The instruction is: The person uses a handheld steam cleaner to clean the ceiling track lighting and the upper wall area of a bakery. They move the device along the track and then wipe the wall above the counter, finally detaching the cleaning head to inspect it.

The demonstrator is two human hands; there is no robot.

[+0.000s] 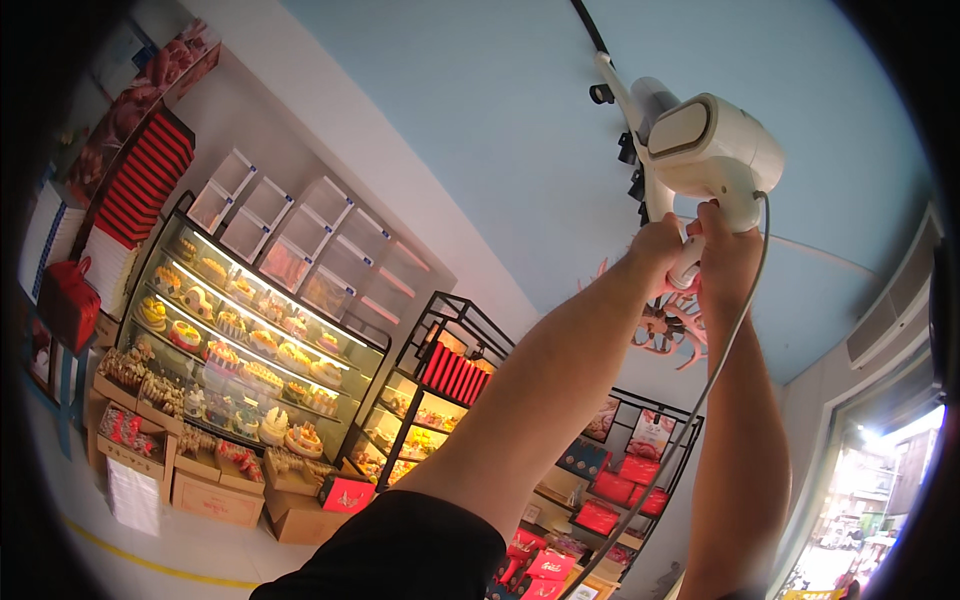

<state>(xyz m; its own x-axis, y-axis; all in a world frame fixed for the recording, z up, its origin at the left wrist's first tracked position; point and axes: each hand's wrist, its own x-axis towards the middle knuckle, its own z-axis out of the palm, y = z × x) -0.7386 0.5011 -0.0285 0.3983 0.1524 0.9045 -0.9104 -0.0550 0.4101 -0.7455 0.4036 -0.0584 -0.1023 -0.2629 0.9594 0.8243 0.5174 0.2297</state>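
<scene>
Both my arms are raised towards the ceiling. A white handheld steamer-like appliance (720, 150) with a rounded body and a grey cord is held up in front of the light blue ceiling. My left hand (660, 244) is closed around its lower white handle. My right hand (724, 236) grips the appliance just beside it, under the rounded body. The grey cord (739, 322) hangs from the body along my right forearm. Behind the appliance, black track spotlights (626, 148) sit in a line on the ceiling. The fingers partly hide the handle.
A lit glass cake display case (247, 330) stands at left, with cardboard boxes (217, 495) on the floor before it. Black metal shelves (615, 465) hold red boxes. An antler-like chandelier (667, 326) hangs beyond my hands. A bright window (870, 480) is at right.
</scene>
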